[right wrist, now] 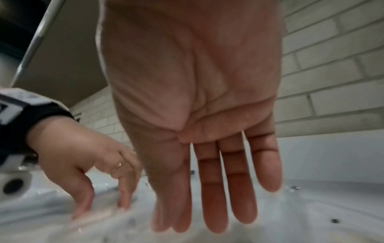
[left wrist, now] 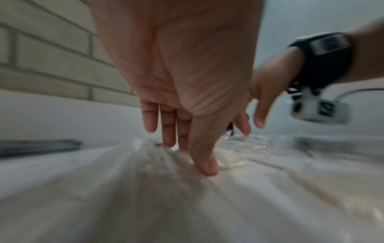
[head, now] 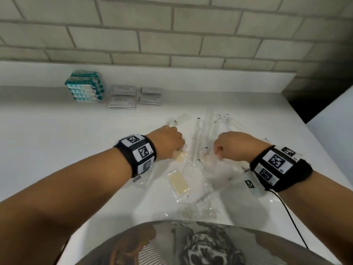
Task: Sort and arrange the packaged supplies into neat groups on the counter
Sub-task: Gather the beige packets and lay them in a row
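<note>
Counter [head: 57,131] white, running along a brick wall [head: 172,35], carries everything. Sorted part sits at the back near the wall: teal packet stack [head: 85,88] on the left, grey sachets [head: 122,96] just beside it in two piles, smaller grey sachets [head: 150,96] next along. Unsorted part is the clear plastic pouches [head: 200,169] heaped loosely in front of the person, overlapping and at mixed angles. Judged roughly halfway: three neat groups done, the clear pile still to separate and line up. Long tube pouches [head: 210,127] lie with long axis running away from the person toward the wall, fanned slightly, black-tipped ends pointing back. Pale yellow pad pouch [head: 178,183] lies flat near the body, long axis tilted slightly left of straight ahead. Left hand [head: 168,142] is down on the pile, fingers extended and pressing a pouch with pale contents, thumb tip on plastic. Right hand [head: 231,148] hovers over the tube pouches, fingers straight and apart, holding nothing.
</note>
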